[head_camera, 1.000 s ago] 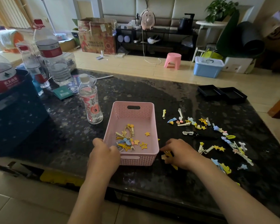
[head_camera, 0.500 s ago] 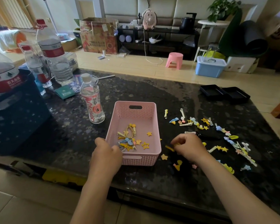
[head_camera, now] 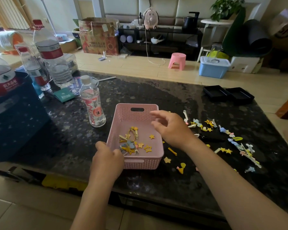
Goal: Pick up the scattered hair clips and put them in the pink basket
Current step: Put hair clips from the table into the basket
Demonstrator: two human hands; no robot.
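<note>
The pink basket [head_camera: 145, 163] stands mid-table and holds several yellow and blue hair clips [head_camera: 131, 143]. My left hand [head_camera: 107, 161] grips the basket's near left corner. My right hand [head_camera: 170, 128] hovers over the basket's right side, fingers spread, with no clip visible in it. Several scattered clips [head_camera: 223, 135] lie on the dark table to the right. A yellow star clip [head_camera: 167, 160], a yellow bar clip [head_camera: 172, 151] and another yellow clip [head_camera: 181, 168] lie just right of the basket.
A clear drink bottle [head_camera: 93, 103] stands left of the basket. Larger water bottles [head_camera: 51, 60] and a dark blue crate [head_camera: 12, 113] fill the left side. Two black trays [head_camera: 228, 94] sit at the far right of the stone table [head_camera: 156, 90].
My right hand rose from the clips beside the basket, moved left over the basket and spread its fingers. My left hand stayed on the basket's corner.
</note>
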